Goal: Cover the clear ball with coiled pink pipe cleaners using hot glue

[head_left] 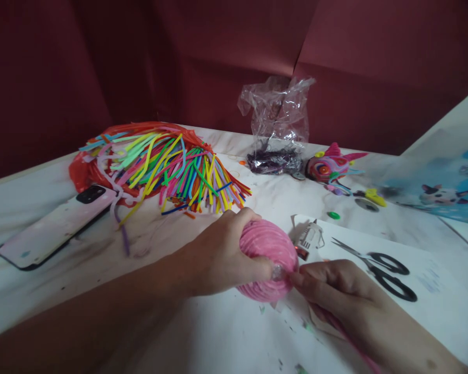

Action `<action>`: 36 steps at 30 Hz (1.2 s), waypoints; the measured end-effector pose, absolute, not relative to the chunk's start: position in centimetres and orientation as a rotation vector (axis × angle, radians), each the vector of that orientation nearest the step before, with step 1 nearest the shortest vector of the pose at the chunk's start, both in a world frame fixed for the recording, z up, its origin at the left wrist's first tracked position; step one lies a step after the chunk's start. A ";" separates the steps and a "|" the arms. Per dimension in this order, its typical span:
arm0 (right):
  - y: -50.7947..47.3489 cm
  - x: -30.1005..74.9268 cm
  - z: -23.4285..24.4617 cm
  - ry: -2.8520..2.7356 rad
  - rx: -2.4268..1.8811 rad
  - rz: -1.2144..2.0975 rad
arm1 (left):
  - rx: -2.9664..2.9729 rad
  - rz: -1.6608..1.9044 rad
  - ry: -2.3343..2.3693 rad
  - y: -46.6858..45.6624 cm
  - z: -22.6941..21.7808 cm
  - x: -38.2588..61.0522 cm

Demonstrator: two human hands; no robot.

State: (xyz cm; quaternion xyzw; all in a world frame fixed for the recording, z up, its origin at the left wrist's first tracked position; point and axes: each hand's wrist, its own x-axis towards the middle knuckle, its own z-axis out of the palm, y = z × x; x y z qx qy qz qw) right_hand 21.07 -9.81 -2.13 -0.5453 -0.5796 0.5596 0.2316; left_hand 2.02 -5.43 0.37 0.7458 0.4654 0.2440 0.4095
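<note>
A pink ball [268, 249] wound from fuzzy pink strands is held just above the white table [226, 332] at centre. My left hand [222, 257] is wrapped round its left side, thumb across the front. My right hand [335, 283] pinches a pink strand [345, 332] at the ball's lower right; the strand trails down toward the bottom edge. Both hands are closed.
A heap of bright multicoloured strands [167, 166] on a red bag lies at the back left, with a phone [58, 226] in front of it. Black scissors [386, 270] and a small metal clip lie to the right. A clear plastic bag [276, 124] and a colourful toy [329, 166] stand behind.
</note>
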 end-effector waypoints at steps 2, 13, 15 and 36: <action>-9.8 21.1 -2.2 -1.606 -1.503 1.536 | 1.873 0.607 1.187 -5.5 0.4 2.1; -9.4 21.4 -3.2 -1.635 -1.419 1.586 | 1.924 0.522 1.307 -6.3 0.9 2.3; -9.6 21.3 -3.1 -1.647 -1.399 1.586 | 1.983 0.542 1.279 -6.3 0.9 2.3; -9.4 21.1 -2.9 -1.609 -1.486 1.544 | 2.004 0.564 1.195 -6.0 0.4 2.2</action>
